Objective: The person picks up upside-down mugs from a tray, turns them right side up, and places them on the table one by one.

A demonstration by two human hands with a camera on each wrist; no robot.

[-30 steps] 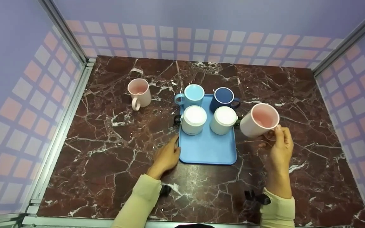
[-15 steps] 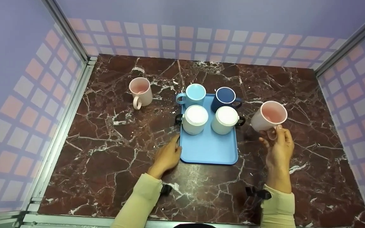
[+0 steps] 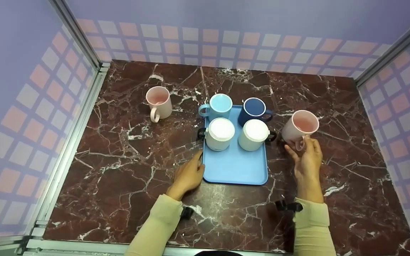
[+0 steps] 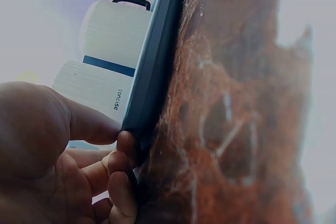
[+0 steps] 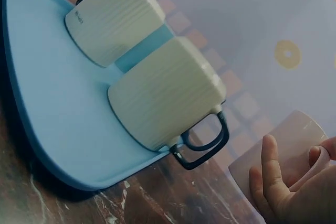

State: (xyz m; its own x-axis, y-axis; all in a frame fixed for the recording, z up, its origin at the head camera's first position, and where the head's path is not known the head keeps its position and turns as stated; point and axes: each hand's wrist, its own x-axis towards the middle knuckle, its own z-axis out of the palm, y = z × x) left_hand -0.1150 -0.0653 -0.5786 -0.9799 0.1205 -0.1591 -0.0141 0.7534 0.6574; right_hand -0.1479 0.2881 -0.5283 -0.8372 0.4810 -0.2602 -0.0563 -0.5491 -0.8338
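Observation:
My right hand (image 3: 309, 160) pinches the handle of a pale pink mug (image 3: 291, 132) to the right of the tray. In the right wrist view, fingers of that hand (image 5: 286, 192) also lie along the mug's side. With thumb and fingers, my left hand (image 3: 188, 174) grips the left edge of a blue tray (image 3: 235, 172). Two white mugs with white tops, a left one (image 3: 219, 139) and a right one (image 3: 250, 140), stand on the tray, black handles outward. Behind them are a light blue mug (image 3: 220, 103) and a navy mug (image 3: 254, 106).
Another pink mug (image 3: 163, 109) stands upright at the back left, its handle toward me. All of it is on a dark red marbled tabletop (image 3: 112, 199). Purple walls with pink and white squares (image 3: 210, 35) enclose the back and sides.
My right hand has carried the pink mug rightward and slightly back, away from the tray. The mug's handle has turned more toward me. My left hand keeps its grip on the tray edge.

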